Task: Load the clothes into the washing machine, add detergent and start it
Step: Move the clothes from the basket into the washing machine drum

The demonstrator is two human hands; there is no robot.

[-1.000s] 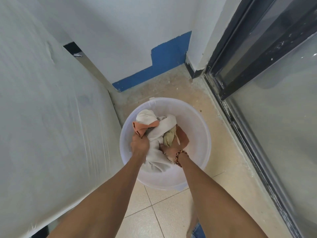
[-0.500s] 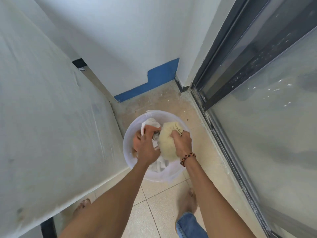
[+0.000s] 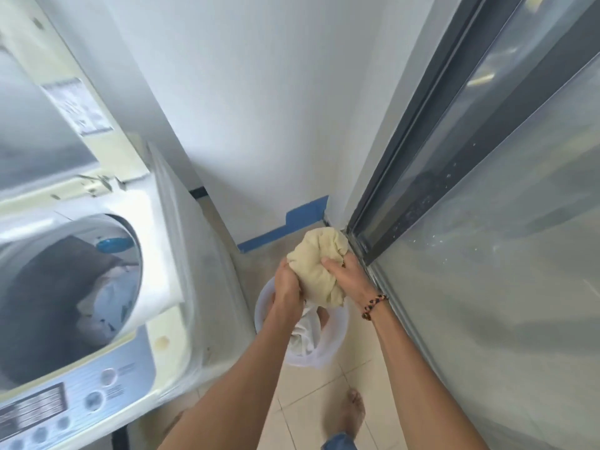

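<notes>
A: Both hands up over the white bucket. Left hand and right hand grip the cream bundle, fingers curled into the cloth. A white garment hangs from under it into the bucket, with something orange just beside it down there.

B: Where's the machine?

A: Washing machine is to the person's left, lid up, drum open. Dark clothes and something pale are inside already.

B: Risks?

A: I'd say the dangling white piece is the main one. It could slip out on the swing left and land on the floor, or drag the light bucket over. The bundle could also snag the machine's rim if carried low. One bare foot stands close to the bucket, so a kick is possible.

B: Room?

A: Narrow. White wall ahead with a blue strip at its base, sliding glass door on the right, its track dusty. Beige tiled floor, grubby near the wall. Control panel on the machine's near edge, buttons too blurred to read. No detergent in sight.
</notes>
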